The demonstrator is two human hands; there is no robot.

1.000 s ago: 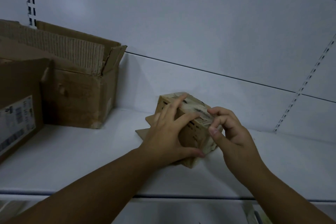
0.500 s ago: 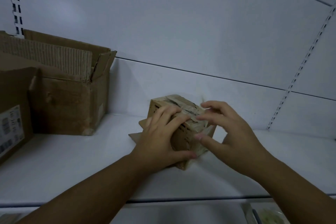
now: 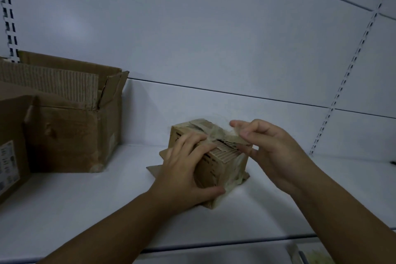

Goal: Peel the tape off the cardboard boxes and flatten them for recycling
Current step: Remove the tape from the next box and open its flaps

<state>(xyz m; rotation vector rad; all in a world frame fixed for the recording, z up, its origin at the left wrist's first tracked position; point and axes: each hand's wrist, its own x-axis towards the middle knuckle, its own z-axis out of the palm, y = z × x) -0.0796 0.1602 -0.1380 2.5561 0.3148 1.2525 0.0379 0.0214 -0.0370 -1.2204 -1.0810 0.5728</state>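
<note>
Far left, at the frame edge, I logged a brown box with a white label (image 3: 9,156), only partly in view. Just beside it stood a larger open carton (image 3: 70,135), flaps up, dented on its front, pushed back against the white rear panel. Both sat on the white shelf (image 3: 85,210). Mid-shelf, well apart from the carton, the small cardboard box (image 3: 218,165) rested on a loose scrap of flat cardboard (image 3: 155,170). My left hand (image 3: 184,178) gripped this small box, fingers (image 3: 188,143) curled over its top edge, thumb pressed along the near face. A strip of clear tape (image 3: 220,135) was lifted off the box top, wrinkled and stretched to the right. My right hand (image 3: 276,154) pinched the strip's free end between thumb and fingers (image 3: 246,134), just above the box's right corner. Further right, a slotted upright (image 3: 347,77) ran up the panel.
</note>
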